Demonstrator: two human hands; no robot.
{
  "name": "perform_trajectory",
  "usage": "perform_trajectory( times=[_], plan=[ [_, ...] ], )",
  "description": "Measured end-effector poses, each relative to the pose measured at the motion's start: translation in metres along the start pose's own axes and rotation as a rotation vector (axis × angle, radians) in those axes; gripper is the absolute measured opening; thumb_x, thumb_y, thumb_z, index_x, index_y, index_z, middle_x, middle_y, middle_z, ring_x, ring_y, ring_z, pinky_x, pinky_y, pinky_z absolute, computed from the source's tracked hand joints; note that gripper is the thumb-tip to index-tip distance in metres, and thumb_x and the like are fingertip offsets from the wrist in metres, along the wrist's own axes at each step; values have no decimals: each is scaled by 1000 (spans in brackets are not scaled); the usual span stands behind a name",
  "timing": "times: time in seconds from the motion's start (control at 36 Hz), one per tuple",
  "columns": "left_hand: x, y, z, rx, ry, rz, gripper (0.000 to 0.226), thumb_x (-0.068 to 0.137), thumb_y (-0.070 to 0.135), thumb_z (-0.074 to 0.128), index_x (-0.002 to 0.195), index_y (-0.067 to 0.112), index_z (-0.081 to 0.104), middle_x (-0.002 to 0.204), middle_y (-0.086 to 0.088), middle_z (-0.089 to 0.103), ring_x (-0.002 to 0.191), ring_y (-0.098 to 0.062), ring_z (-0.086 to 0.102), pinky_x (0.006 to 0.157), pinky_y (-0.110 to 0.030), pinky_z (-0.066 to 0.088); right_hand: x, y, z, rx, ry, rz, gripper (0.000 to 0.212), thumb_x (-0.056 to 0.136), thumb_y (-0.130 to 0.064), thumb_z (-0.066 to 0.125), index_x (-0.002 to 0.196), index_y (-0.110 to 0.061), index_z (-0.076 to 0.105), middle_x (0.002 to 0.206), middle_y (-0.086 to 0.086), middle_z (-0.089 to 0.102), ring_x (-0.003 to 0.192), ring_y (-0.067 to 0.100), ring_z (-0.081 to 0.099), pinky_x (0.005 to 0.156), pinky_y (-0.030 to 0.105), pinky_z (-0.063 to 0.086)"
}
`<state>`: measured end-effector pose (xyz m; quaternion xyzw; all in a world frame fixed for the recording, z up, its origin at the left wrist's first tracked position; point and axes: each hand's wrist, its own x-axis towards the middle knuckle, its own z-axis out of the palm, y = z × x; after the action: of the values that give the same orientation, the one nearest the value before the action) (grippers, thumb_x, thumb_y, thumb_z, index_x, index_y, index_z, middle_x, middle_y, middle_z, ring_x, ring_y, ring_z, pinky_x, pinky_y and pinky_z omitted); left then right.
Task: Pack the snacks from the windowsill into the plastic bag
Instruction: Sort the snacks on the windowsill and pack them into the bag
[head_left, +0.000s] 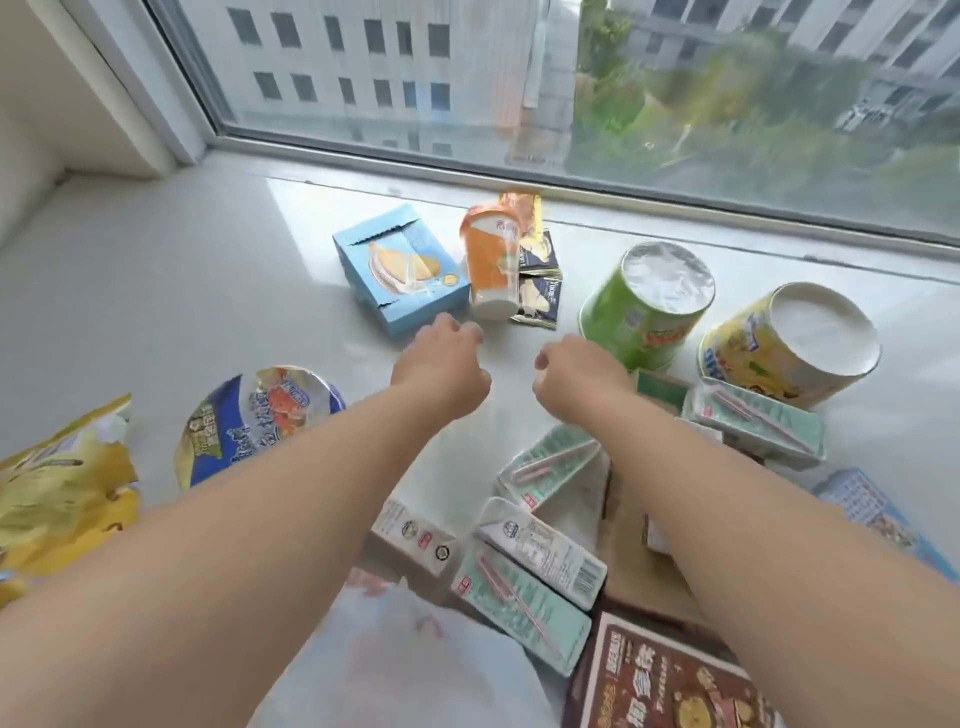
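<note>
**Both hands over the sill, holding nothing; snacks spread around them**

Nearest, at the bottom edge, lies a pale plastic bag (395, 670), crumpled and partly under the left forearm. Just right of it sits a brown box (660, 680) with yellow print. Beyond these, several mint-green cartons (524, 597) lie scattered on their sides, some touching, with more stacked further right. A blue pack (878, 514) shows at the right edge, partly hidden by the right forearm.

At the left edge lies a yellow bag (57, 493), and just right of it a blue bowl (254, 415) tilted with its lid facing the camera.

Both arms reach out over the white windowsill (156, 291). The left hand (441, 369) hangs with fingers loosely curled, gripping nothing, its fingertips close to the near corner of a blue box (400, 270); contact cannot be confirmed. The right hand (576, 379) is likewise loosely curled and empty, just beside a green tub (644, 306) lying on its side.

Right of the green tub lies a yellow tub (789, 348), also on its side, base towards the camera.

Further off, an orange cup (491, 260) lies against the right side of the blue box. Dark sachets (540, 291) lie beside and partly beneath the cup. The window (571, 78) runs along the far edge.
</note>
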<state>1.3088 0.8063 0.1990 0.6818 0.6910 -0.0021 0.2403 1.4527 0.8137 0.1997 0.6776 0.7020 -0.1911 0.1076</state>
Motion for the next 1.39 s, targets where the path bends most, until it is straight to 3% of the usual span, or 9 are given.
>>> perform_trajectory(
  times=[0.19, 0.31, 0.47, 0.61, 0.89, 1.08, 1.25, 1.31, 1.39],
  plan=[
    [92, 14, 0, -22, 241, -10, 49, 90, 35, 51, 137, 24, 40, 143, -5, 30, 132, -27, 26, 104, -41, 32, 102, 16, -9, 62, 106, -13, 42, 91, -11, 43, 132, -17, 47, 132, 7, 40, 125, 27, 36, 93, 37, 40],
    [136, 3, -3, 37, 238, -150, 57, 92, 58, 37, 143, 35, 28, 152, -4, 18, 140, -32, 11, 110, -60, 12, 146, 24, -4, -9, 112, -55, 50, 91, -29, 49, 139, -20, 35, 137, 6, 36, 126, 27, 31, 99, 39, 38],
    [179, -29, -10, -21, 189, -400, 56, 90, 67, 21, 142, 46, 25, 153, -8, 14, 140, -41, 5, 103, -73, 8, 175, 24, -16, -151, -61, -170, 120, 61, -52, 80, 150, -29, 2, 157, 1, 5, 143, 25, 9, 111, 46, 28],
    [190, -35, 0, 43, 204, -433, 68, 81, 71, 41, 142, 47, 23, 152, -7, 9, 140, -43, -2, 99, -77, 9, 198, 19, -23, -243, -135, -179, 134, 44, -62, 84, 148, -31, 6, 155, -4, 6, 142, 23, 10, 110, 51, 30],
    [183, -53, 5, 92, 204, -371, 85, 77, 68, 46, 147, 44, 6, 156, 3, 0, 143, -31, -5, 106, -68, 13, 190, 15, -19, -227, -47, -202, 119, 49, -56, 85, 146, -25, 23, 140, 5, 28, 130, 25, 30, 103, 42, 39],
    [153, -70, 11, 136, 187, -307, 93, 74, 74, 46, 149, 39, 4, 156, 5, 0, 144, -20, -3, 109, -59, 17, 160, 21, 1, -110, 68, -177, 67, 72, -47, 69, 127, -18, 46, 125, 4, 54, 115, 24, 50, 92, 33, 45],
    [124, -73, 13, 145, 138, -296, 89, 74, 71, 48, 148, 42, 8, 156, 2, -2, 143, -22, -3, 108, -56, 19, 118, 12, 28, -104, 238, -195, 35, 84, -27, 56, 114, -12, 51, 109, 6, 60, 110, 24, 47, 81, 32, 44],
    [114, -75, 14, 149, 107, -272, 88, 73, 69, 49, 148, 42, 10, 156, 3, -4, 143, -21, -5, 108, -56, 19, 105, 8, 31, -220, 280, -225, 35, 79, -22, 61, 110, -7, 57, 102, 10, 63, 101, 26, 56, 74, 31, 47],
    [102, -78, 15, 139, 76, -248, 89, 72, 66, 51, 148, 43, 11, 155, 5, -5, 142, -19, -6, 107, -55, 21, 98, 2, 29, -329, 375, -310, 30, 57, -30, 78, 76, -10, 66, 78, 7, 63, 79, 25, 61, 58, 28, 47]
  ],
)
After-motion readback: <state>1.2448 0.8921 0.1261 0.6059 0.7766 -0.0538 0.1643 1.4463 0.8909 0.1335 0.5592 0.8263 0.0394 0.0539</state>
